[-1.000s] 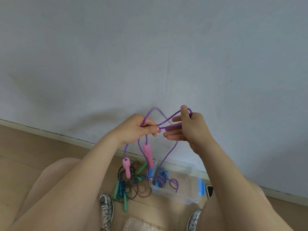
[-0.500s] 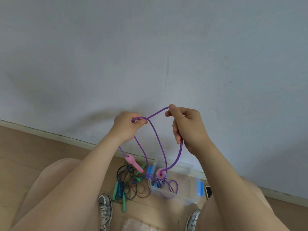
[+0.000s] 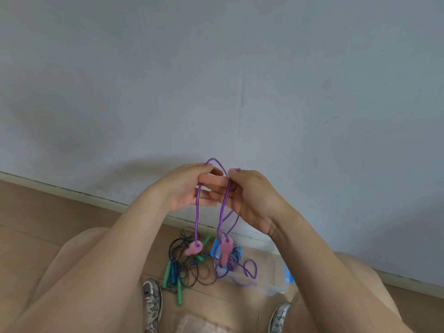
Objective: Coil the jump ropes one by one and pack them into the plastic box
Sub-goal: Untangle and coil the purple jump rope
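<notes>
Both hands meet in front of the wall, the left hand [image 3: 185, 188] and right hand [image 3: 249, 195] each pinching loops of the purple jump rope [image 3: 197, 212]. Its pink handles [image 3: 224, 252] dangle above the plastic box [image 3: 276, 288] on the floor [image 3: 36, 224]. Beside the box lies a tangle of green and blue ropes [image 3: 182, 267].

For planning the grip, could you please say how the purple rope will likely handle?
Probably floppy: the purple rope droops in loops from the left hand and right hand. Its pink handles dangle, so they would likely swing.
</notes>
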Demonstrator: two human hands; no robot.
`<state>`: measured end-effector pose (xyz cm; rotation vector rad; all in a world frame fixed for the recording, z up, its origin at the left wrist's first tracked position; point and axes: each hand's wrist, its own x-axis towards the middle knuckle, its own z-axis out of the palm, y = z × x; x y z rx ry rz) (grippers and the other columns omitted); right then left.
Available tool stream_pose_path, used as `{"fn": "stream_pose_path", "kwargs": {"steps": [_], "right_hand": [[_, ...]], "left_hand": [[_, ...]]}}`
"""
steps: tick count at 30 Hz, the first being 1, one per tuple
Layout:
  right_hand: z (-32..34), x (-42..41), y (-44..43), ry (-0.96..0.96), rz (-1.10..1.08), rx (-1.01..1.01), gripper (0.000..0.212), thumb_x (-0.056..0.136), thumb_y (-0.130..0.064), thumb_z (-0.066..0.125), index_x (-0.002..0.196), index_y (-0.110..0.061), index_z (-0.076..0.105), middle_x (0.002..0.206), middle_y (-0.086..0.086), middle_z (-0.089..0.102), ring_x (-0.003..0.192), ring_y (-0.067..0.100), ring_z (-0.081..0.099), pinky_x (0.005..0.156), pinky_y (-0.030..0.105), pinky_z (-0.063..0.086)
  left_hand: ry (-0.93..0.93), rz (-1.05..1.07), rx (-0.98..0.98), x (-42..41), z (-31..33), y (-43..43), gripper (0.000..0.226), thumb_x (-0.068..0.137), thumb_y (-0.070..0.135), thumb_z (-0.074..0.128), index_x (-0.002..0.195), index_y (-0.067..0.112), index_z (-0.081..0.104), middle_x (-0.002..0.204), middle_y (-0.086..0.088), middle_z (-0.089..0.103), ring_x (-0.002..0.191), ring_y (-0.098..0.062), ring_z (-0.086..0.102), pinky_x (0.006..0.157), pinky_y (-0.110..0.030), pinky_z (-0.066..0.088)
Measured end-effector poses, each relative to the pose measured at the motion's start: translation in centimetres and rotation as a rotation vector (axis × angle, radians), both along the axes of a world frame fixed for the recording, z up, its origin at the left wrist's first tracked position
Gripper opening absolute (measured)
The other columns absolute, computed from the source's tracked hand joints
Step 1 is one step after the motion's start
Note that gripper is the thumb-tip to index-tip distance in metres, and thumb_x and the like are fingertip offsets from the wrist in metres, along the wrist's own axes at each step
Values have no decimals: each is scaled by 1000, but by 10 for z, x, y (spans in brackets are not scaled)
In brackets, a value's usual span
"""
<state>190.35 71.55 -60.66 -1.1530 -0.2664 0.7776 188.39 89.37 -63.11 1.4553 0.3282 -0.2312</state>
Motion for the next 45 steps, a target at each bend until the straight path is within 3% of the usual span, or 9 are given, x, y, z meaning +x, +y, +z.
{"fn": "stream_pose_path", "kwargs": {"steps": [5,10,13,16,20,28,32,39,45], "right_hand": [[-11,10,2,-257,-265,-93,17,108,-15,59,99,-2,64,107,16,79,98,34,73,91,43,60],[-15,22,-13,-872,-453,-767,37,83,-45,84,62,-21,67,60,-8,69,56,5,59,58,21,45],[-22,24,-11,-1028,-570,-774,16,87,-35,75,82,-21,69,79,-8,67,76,6,61,70,25,46],[-24,23,-7,-929,-309,-655,19,101,-29,56,108,-20,71,94,-4,74,92,16,69,86,33,54],[-27,23,-6,-963,-154,-826,59,107,-45,47,71,-2,68,66,18,67,61,31,65,71,48,55],[-9,37,-15,-589,-947,-203,49,111,-48,42,77,-16,57,57,-1,47,50,20,45,52,42,46],[-12,49,-28,-439,-1158,-249,47,109,-51,36,81,-22,61,78,-9,66,70,27,61,75,51,57],[-24,46,-32,-798,-812,-795,62,87,4,51,144,-18,55,139,11,55,127,26,53,106,37,44],[-27,28,-15,-1094,-129,-674,35,102,-11,47,123,-21,73,108,-5,75,99,10,67,92,18,49]], "left_hand": [[69,-170,-115,-3,4,0,66,109,61,27,130,12,66,107,-21,75,99,-45,73,99,-55,55],[-34,-315,81,-7,9,-4,36,108,34,39,112,11,67,73,0,44,62,-17,33,73,-37,39],[-27,-343,171,-8,9,-5,33,108,23,38,105,11,68,71,3,33,64,-18,20,65,-33,30],[-72,-340,122,-9,8,-9,29,97,5,44,79,16,63,71,-2,33,68,-22,16,63,-35,26],[-120,-297,234,-8,8,-8,27,89,-2,47,71,14,59,64,-2,35,60,-18,23,61,-35,26],[-122,-107,536,3,-19,6,15,95,24,70,94,10,74,70,-2,71,69,-16,64,75,-36,51],[-40,-226,630,4,-23,5,37,103,46,62,88,16,77,100,7,81,103,-14,72,98,-35,48],[-13,-244,420,0,-16,-7,21,108,21,52,96,5,58,72,-10,56,71,-31,68,87,-54,60],[21,-332,241,-4,-7,-21,11,87,3,57,89,8,67,72,-8,49,66,-18,46,77,-40,48]]}}
